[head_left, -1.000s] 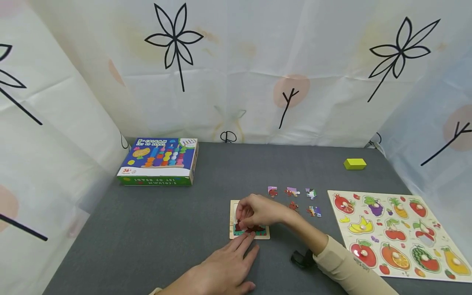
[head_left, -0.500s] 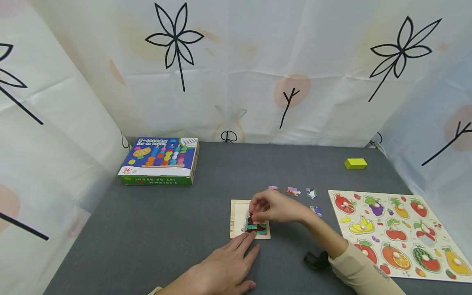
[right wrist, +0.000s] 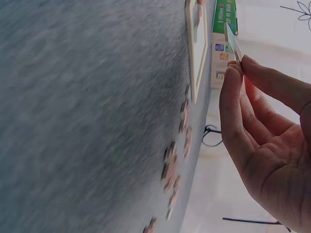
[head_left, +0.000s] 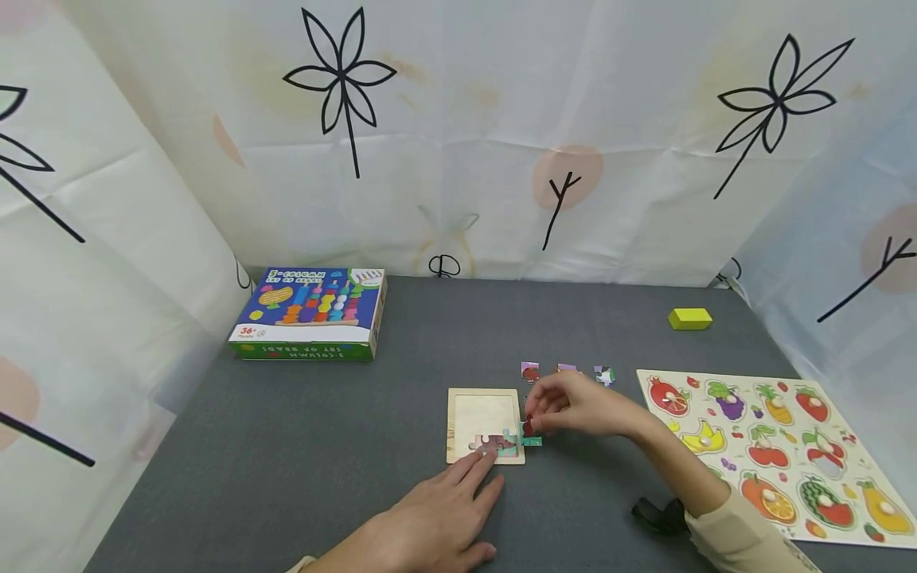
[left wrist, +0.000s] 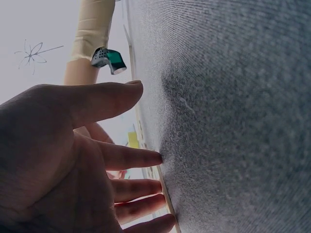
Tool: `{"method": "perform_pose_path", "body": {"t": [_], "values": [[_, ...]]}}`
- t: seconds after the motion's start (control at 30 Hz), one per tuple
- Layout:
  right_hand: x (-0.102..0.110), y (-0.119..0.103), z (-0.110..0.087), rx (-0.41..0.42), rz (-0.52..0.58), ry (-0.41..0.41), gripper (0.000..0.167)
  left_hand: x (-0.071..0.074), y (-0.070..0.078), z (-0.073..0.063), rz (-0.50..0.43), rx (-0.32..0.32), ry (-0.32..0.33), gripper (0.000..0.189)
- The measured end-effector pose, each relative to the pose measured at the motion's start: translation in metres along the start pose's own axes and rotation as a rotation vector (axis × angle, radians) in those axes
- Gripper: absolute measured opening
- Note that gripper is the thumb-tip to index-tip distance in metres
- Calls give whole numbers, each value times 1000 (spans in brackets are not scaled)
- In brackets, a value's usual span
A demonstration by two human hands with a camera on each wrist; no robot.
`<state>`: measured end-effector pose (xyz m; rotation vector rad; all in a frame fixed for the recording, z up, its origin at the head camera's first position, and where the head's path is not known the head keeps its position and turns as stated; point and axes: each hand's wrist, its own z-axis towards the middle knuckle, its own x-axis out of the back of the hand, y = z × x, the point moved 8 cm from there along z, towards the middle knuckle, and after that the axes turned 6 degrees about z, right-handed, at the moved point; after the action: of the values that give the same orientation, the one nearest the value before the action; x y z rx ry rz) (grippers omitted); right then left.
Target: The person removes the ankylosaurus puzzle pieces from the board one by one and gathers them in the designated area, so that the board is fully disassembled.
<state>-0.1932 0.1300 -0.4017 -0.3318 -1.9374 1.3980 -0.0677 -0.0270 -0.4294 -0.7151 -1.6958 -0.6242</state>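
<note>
In the head view my right hand (head_left: 591, 404) pinches a teal and dark-red jigsaw piece (head_left: 532, 438) between thumb and fingertips, just past the right edge of a small wooden puzzle tray (head_left: 450, 422). The right wrist view shows this jigsaw piece (right wrist: 232, 41) edge-on, raised above the table. My left hand (head_left: 437, 513) lies with fingers extended, its fingertips at the tray's front edge. Joined jigsaw pieces (head_left: 505, 447) lie along the tray's bottom right, partly behind those fingertips. Bare wood fills the upper part of the tray.
Loose jigsaw pieces (head_left: 604, 376) lie beyond my right hand, some hidden by it. A fruit peg puzzle board (head_left: 791, 446) is on the right, partly under the right forearm. A yellow block (head_left: 690, 319) and a bead-set box (head_left: 308, 314) stand farther back.
My right hand has moved from over the tray to the right, carrying the teal and dark-red jigsaw piece past the tray's edge. The left hand has stayed in place.
</note>
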Motion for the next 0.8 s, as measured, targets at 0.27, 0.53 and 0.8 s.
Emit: {"method": "perform_pose_path", "body": {"t": [0.27,0.53,0.8], "values": [[1,9,-13,0,30,-14,13,-1,-1,2,-26,-7,-24,77],[-7,19,-12,-13,19,-20,8,1,0,1,5,-7,7,78],[-8,17,-11,-15,-34,1,5,0,-1,2,9,-17,-4,76]]}}
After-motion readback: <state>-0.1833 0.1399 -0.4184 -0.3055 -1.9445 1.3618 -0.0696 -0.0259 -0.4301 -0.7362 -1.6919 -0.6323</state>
